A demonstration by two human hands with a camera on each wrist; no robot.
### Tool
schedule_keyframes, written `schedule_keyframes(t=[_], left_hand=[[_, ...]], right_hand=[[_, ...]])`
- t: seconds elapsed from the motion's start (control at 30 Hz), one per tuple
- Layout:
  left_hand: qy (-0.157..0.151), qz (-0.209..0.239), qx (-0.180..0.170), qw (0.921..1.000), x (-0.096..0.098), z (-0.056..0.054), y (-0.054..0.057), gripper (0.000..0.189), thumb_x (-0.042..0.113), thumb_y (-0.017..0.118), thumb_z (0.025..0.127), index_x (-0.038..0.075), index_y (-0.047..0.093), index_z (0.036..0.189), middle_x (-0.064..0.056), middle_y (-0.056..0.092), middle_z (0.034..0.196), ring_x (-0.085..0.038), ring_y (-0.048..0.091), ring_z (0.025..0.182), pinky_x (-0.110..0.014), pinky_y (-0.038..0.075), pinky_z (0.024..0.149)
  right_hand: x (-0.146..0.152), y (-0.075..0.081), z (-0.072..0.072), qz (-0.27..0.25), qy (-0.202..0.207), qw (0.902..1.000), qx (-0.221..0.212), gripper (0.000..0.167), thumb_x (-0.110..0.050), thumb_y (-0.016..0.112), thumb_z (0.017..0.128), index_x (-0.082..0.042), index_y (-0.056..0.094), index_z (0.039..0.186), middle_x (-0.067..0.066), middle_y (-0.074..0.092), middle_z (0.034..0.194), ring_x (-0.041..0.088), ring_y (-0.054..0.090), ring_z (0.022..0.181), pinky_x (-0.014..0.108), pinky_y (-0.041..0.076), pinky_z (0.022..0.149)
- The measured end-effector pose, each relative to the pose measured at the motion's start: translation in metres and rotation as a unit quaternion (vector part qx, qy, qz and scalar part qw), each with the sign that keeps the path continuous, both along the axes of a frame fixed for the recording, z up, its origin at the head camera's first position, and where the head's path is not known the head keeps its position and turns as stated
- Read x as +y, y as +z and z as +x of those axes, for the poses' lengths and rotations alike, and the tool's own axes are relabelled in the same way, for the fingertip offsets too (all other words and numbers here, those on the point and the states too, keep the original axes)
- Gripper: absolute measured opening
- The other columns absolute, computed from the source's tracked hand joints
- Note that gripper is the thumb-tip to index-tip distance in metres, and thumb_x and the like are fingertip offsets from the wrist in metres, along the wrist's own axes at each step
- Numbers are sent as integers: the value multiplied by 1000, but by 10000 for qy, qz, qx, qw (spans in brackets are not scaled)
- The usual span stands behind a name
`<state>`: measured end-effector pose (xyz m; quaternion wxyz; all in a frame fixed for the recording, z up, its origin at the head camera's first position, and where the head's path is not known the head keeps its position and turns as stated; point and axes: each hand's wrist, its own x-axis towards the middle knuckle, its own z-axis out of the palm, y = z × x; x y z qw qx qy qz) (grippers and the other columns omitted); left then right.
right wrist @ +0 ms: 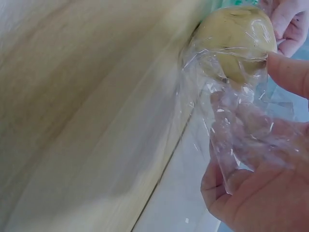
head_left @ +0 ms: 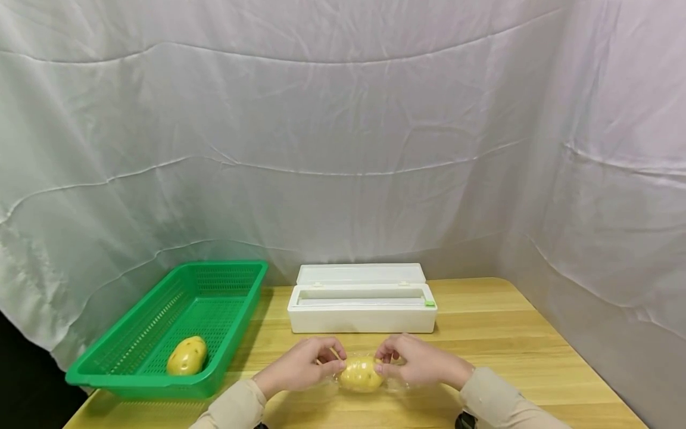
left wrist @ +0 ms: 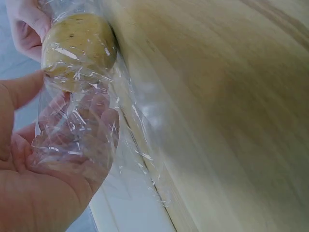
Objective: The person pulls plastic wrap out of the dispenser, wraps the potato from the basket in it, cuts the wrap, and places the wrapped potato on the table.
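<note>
A yellow potato lies wrapped in clear plastic wrap just over the wooden table, in front of the white box. My left hand is at its left end, thumb tip against the covered potato and fingers curled, pinching the film there. At the opposite end my right hand does the same with thumb and fingers. Loose film spreads past both ends of the potato and drapes over the fingers in the wrist views.
A green plastic basket at the left holds another potato. Behind the hands stands a white wrap dispenser box, lid raised, with a roll inside and a green slider at its right end. Grey curtain hangs behind the table.
</note>
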<state>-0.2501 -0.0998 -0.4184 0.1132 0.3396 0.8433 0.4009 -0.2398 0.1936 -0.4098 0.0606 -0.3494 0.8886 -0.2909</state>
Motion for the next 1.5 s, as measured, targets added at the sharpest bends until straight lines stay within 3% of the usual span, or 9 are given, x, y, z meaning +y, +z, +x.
schedule_keyframes(t=[0.23, 0.47, 0.67, 0.8, 0.93, 1.03, 1.23, 1.37, 1.5], left_hand=[[40, -88, 35, 9999, 0, -2, -4, 28, 33, 85, 94, 19, 71, 114, 5, 78, 103, -1, 69, 92, -23, 59, 80], [55, -91, 97, 9999, 1, -3, -6, 23, 30, 81, 98, 16, 72, 114, 1, 79, 104, -3, 70, 93, -23, 59, 80], [11, 96, -408, 9991, 0, -4, -7, 21, 26, 71, 105, 9, 74, 117, -3, 79, 99, -5, 69, 84, -22, 57, 71], [81, 19, -632, 9980, -1, -6, -9, 23, 28, 64, 109, 9, 76, 115, 1, 76, 94, -7, 66, 82, -23, 55, 73], [194, -142, -718, 9971, -1, -9, -11, 26, 31, 60, 111, 13, 77, 113, 4, 73, 93, -10, 63, 84, -26, 54, 76], [338, -246, -701, 9967, -1, -10, -11, 28, 33, 58, 112, 14, 78, 110, 4, 70, 88, -11, 61, 80, -29, 52, 73], [513, -398, -288, 9975, 1, -13, -9, 31, 36, 57, 112, 15, 77, 101, 6, 66, 82, -9, 57, 75, -29, 49, 70], [614, -472, 50, 9970, 1, -14, -8, 28, 36, 60, 111, 18, 77, 98, 8, 67, 82, -6, 57, 74, -27, 49, 69], [752, -564, 348, 9950, -2, -13, -7, 25, 36, 63, 109, 17, 78, 103, 6, 70, 84, -10, 61, 76, -30, 52, 70]], right_hand=[[2, 0, -1, 126, 2, 9999, 7, 27, -36, 64, 107, -12, 76, 111, -7, 72, 105, 2, 62, 98, 32, 58, 88], [1, 2, 3, 337, -289, 9989, 145, 42, -50, 71, 102, -12, 76, 118, -3, 73, 114, 20, 67, 108, 39, 58, 93], [0, 1, -2, 405, -141, 9991, -32, 33, -45, 68, 105, -14, 79, 110, -7, 72, 109, 11, 66, 104, 34, 58, 91], [1, 0, -9, 444, 175, 9986, -213, 35, -41, 61, 109, -13, 81, 109, -6, 73, 106, 3, 64, 97, 29, 58, 86], [1, -2, -16, 386, 287, 9986, -216, 39, -38, 56, 112, -11, 83, 100, -6, 72, 96, -1, 59, 84, 24, 54, 77], [0, -5, -20, 322, 127, 9989, -326, 46, -39, 55, 113, -12, 76, 82, -9, 64, 83, -1, 52, 73, 22, 49, 70], [-3, -5, -22, 374, -367, 9984, -188, 51, -44, 55, 112, -19, 55, 67, -11, 48, 68, 3, 43, 61, 24, 43, 60], [-3, -2, -18, 578, -499, 9967, 258, 43, -42, 55, 112, -14, 75, 87, -6, 67, 80, 10, 60, 73, 33, 54, 74], [-6, 2, -9, 867, -595, 9908, 855, 43, -45, 56, 111, -12, 75, 131, 7, 78, 125, 29, 71, 116, 59, 54, 101]])
